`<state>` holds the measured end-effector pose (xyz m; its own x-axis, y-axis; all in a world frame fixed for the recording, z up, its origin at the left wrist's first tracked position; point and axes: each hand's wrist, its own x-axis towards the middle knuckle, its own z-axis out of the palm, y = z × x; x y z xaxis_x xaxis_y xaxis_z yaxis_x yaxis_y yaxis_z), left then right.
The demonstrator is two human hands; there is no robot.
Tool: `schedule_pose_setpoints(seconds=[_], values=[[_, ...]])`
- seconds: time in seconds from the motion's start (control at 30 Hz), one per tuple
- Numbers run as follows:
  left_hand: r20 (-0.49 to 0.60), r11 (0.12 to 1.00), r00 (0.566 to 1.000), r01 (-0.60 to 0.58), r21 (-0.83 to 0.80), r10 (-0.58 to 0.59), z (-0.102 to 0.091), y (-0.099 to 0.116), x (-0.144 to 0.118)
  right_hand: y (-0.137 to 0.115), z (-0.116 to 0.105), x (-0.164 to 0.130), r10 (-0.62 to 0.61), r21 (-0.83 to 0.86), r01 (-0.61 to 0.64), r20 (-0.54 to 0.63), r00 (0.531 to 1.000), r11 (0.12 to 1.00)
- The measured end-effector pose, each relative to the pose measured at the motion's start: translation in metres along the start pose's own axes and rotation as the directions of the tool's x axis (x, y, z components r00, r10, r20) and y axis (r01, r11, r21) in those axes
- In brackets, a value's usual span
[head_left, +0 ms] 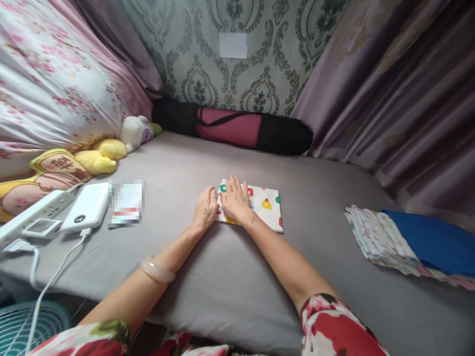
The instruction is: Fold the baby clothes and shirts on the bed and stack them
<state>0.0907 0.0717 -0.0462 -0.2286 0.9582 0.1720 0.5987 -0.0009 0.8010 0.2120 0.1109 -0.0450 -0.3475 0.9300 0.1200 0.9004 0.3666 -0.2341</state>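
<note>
A white cloth (267, 210) with coloured shapes in red, green and yellow lies folded into a flat rectangle on the grey sheet. My right hand (236, 199) rests flat on its left part, fingers stretched out and slightly apart. At the cloth's left edge, my left hand (205, 208) stands on its side with the fingers held together and extended; the fingertips are close to the cloth. Neither hand grips anything that I can see. The part of the cloth under my right palm is hidden.
Folded patterned cloths (382, 237) and a blue cloth (438, 240) lie at right. A power bank (87, 205), a power strip (40, 217) and a blurred packet (126, 202) lie at left. A long black-and-maroon bag (230, 127) lies along the wall; plush toys (100, 155) sit far left.
</note>
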Motion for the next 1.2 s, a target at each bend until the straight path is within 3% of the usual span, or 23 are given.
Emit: schedule_pose_setpoints(seconds=[0.27,0.43,0.53,0.63,0.73,0.87,1.0,1.07,1.2], values=[[-0.005,0.999,0.999,-0.045,-0.020,0.045,0.008,-0.013,0.002,-0.015,0.010,0.000,-0.003,0.037,0.000,0.074,0.997,0.999],[0.012,0.997,0.997,-0.077,0.033,0.076,0.007,-0.019,0.005,-0.015,-0.023,-0.011,-0.009,0.117,-0.007,0.134,0.991,0.993],[0.048,0.980,0.989,-0.145,0.134,0.140,0.004,-0.011,0.003,-0.003,-0.046,-0.027,0.033,0.113,-0.045,0.100,0.994,0.993],[0.154,0.898,0.933,-0.356,0.257,0.326,0.006,0.006,-0.002,0.022,-0.049,-0.045,0.101,0.051,-0.103,0.046,0.994,0.993],[0.314,0.790,0.844,-0.525,0.317,0.434,0.020,0.019,-0.005,0.048,-0.032,-0.056,0.129,-0.002,-0.129,0.016,0.991,0.992],[0.426,0.735,0.799,-0.578,0.354,0.424,0.043,0.017,-0.003,0.062,-0.014,-0.060,0.119,-0.019,-0.119,0.028,0.992,0.993],[0.457,0.695,0.769,-0.621,0.364,0.448,0.046,0.011,0.004,0.058,-0.027,-0.060,0.109,0.030,-0.113,0.099,0.989,0.993],[0.452,0.710,0.777,-0.607,0.357,0.437,0.042,0.010,0.006,0.060,-0.037,-0.062,0.138,0.038,-0.143,0.106,0.985,0.989],[0.409,0.773,0.836,-0.517,0.368,0.365,0.038,0.006,0.011,0.074,-0.045,-0.067,0.289,-0.004,-0.290,0.075,0.954,0.957]])
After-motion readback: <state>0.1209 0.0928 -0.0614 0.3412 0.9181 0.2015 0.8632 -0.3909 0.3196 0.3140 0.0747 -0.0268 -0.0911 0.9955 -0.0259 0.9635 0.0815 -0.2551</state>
